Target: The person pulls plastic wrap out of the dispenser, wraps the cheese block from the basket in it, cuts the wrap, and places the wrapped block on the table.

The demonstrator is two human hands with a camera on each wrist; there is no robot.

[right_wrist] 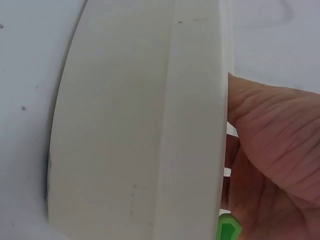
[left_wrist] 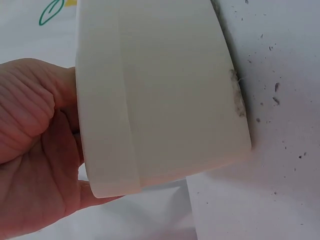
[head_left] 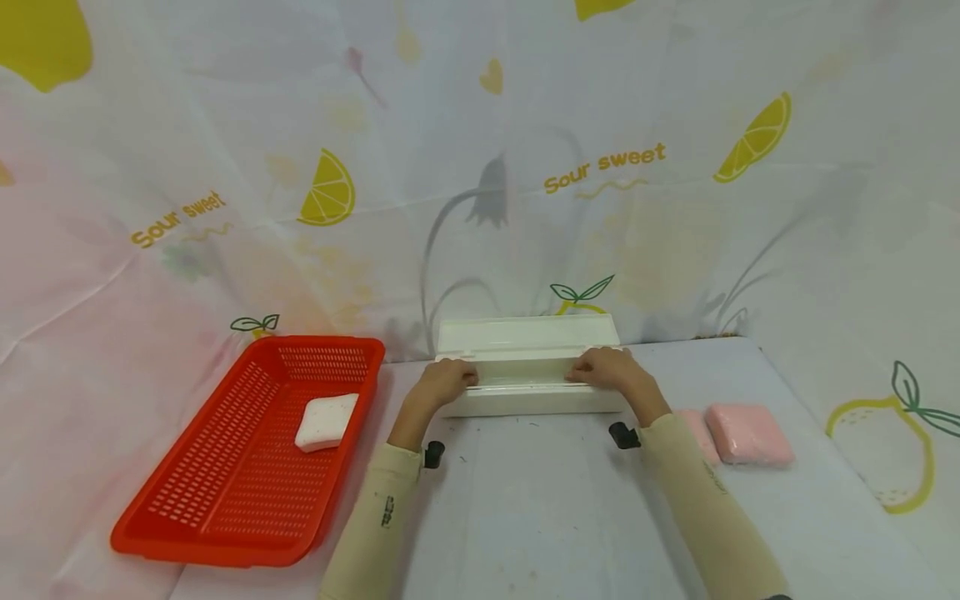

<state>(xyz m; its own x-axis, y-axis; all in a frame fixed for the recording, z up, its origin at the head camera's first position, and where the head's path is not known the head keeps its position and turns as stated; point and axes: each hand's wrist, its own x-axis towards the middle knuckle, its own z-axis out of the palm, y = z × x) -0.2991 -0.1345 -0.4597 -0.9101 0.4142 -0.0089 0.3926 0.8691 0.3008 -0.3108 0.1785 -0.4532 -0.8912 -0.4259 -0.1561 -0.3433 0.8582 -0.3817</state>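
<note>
A long white box (head_left: pixel 532 403) stands near the back of the table with its lid (head_left: pixel 525 334) raised behind it. My left hand (head_left: pixel 448 382) grips the box's left end, fingers bent over the top edge. At the opposite end my right hand (head_left: pixel 609 368) holds the rim in the same way. In the left wrist view, the box's outer wall (left_wrist: pixel 175 95) hides part of the left hand (left_wrist: pixel 35 135). The right wrist view has the right hand (right_wrist: pixel 280 155) behind the wall, with a small green thing (right_wrist: pixel 228 227) of unclear kind beside its fingers.
On the left stands a red plastic basket (head_left: pixel 168 533) holding a white, speckled, rounded block (head_left: pixel 326 422). Two pink padded blocks (head_left: pixel 748 433) lie on the right, one partly behind the right sleeve. A lemon-print cloth (head_left: pixel 495 200) hangs behind the table.
</note>
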